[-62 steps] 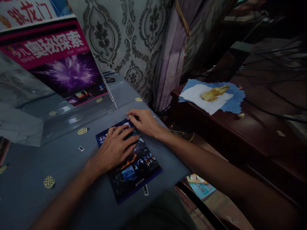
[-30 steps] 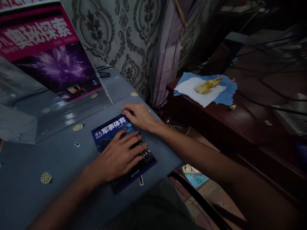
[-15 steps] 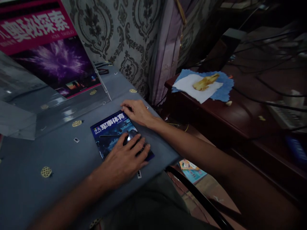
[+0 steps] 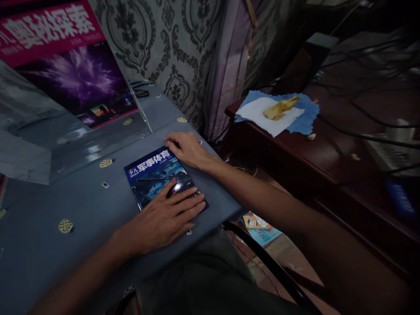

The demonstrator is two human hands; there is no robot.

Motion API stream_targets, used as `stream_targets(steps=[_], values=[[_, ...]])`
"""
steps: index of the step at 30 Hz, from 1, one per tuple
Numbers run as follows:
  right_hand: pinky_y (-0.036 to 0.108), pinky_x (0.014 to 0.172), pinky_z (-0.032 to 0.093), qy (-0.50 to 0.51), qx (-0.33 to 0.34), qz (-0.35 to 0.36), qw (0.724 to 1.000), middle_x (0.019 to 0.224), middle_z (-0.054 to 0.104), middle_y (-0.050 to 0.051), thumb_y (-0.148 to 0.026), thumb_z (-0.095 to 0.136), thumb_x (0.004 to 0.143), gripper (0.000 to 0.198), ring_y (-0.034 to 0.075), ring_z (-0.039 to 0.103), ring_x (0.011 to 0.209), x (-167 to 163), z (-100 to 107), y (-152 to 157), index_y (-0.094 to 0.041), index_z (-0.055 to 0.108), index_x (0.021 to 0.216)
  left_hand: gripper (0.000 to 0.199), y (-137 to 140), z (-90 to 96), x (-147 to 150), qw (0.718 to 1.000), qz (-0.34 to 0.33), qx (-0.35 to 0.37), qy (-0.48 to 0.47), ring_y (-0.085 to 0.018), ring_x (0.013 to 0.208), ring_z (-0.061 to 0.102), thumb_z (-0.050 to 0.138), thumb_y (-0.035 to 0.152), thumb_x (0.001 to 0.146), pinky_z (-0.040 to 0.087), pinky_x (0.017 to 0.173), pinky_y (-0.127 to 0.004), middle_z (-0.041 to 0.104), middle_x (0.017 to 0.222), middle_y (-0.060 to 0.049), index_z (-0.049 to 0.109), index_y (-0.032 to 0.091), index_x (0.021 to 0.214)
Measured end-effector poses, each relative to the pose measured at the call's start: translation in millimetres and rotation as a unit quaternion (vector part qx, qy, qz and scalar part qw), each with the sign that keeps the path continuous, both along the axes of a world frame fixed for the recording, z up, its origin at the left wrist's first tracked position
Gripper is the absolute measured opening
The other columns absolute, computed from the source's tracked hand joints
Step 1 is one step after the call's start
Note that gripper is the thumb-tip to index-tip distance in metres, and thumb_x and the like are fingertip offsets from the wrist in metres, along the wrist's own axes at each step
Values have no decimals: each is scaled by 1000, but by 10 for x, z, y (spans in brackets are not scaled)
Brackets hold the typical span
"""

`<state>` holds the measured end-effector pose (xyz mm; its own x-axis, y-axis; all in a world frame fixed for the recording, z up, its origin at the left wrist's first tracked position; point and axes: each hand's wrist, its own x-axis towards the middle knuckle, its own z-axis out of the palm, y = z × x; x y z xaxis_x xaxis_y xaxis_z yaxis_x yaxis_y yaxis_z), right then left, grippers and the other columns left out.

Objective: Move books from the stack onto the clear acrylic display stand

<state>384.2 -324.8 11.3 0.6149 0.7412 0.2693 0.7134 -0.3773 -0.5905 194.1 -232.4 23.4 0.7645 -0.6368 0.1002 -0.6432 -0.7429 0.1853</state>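
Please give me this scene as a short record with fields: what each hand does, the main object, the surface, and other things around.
left hand: left hand lies flat, palm down, on the near end of the blue book
right hand: right hand rests on the book's far right corner, fingers on its edge
main object: blue book, closed, flat on the table
surface: grey table cover with small yellow motifs
behind: purple book propped in a clear stand
to the right: dark wooden bench with a blue cloth
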Motion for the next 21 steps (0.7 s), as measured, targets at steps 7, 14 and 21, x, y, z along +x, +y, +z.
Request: stream_targets(steps=[7, 14, 21], values=[[31, 82, 45, -10, -10, -5, 1000, 100, 75, 7, -17, 48, 96, 27, 21, 66, 91, -10, -4, 3, -17, 70, 112, 43, 5, -2, -100, 1000, -5, 3, -17, -23, 144, 43, 37, 30, 106, 20, 124, -55, 55, 148, -8, 43, 17, 147], [32, 83, 45, -8, -5, 10, 1000, 99, 75, 7, -17, 47, 96, 27, 22, 66, 91, -1, -9, -10, -18, 70, 110, 41, 71, 27, -468, 998, 16, -21, -51, -24, 141, 47, 51, 15, 99, 29, 121, -55, 63, 139, -10, 51, 13, 140], [32, 83, 46, -3, 4, 5, 1000, 99, 76, 6, -16, 48, 95, 27, 23, 67, 92, 10, -32, 2, -18, 70, 111, 39, 188, 6, -845, 996, 63, -16, -64, -22, 138, 50, 51, 14, 97, 31, 123, -45, 67, 133, -11, 55, 9, 136]])
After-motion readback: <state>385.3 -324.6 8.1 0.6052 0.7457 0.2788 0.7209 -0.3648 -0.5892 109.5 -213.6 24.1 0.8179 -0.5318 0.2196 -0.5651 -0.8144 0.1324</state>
